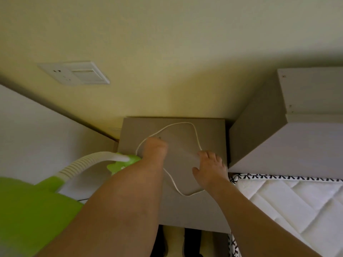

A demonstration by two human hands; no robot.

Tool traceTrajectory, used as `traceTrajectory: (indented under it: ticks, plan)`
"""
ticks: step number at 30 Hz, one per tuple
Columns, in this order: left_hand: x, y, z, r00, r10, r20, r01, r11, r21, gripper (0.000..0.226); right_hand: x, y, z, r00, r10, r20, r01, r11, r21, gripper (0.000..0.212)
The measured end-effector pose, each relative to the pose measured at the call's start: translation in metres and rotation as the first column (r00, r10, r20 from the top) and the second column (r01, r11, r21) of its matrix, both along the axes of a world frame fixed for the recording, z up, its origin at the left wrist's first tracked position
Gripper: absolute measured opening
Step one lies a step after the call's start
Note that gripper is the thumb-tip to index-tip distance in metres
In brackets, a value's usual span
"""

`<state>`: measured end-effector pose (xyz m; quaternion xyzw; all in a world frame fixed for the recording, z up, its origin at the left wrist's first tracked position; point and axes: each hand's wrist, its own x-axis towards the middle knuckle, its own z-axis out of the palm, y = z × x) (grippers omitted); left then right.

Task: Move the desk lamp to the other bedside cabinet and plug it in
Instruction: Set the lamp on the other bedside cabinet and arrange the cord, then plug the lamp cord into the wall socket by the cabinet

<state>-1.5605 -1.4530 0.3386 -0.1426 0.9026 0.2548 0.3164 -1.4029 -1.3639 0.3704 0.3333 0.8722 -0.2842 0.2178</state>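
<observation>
Green desk lamp [122,162] at cabinet tabletop [209,134] left edge, ribbed neck running leftward, left hand [155,150] closed on white cord [185,123], right hand [210,168] fingers spread, wall socket [61,74] upper left.

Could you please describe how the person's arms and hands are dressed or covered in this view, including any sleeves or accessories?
Both forearms are bare from the bottom edge of the picture to the fingers; no sleeve or cuff shows. The left hand and the right hand wear no gloves, and no watch, bracelet or ring can be seen. Anything worn higher up the arms lies outside the picture.
</observation>
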Motion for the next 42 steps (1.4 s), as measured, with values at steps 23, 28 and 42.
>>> traceTrajectory:
  ticks: [23,28,42]
  plan:
    - [-0.12,-0.235,0.371,0.856,0.504,-0.111,-0.168,0.475,0.864,0.015,-0.142,-0.167,0.303,0.948,0.204,-0.243,-0.16,0.969,0.187,0.053]
    - [-0.149,-0.337,0.363,0.84,0.52,-0.156,-0.175,0.532,0.829,0.016,-0.183,-0.246,0.319,0.93,0.279,-0.241,-0.217,0.942,0.255,0.052]
    - [-0.138,-0.47,0.262,0.94,0.134,-0.313,0.025,0.891,0.454,0.019,-0.199,-0.434,0.258,0.869,0.457,-0.188,-0.362,0.848,0.388,0.043]
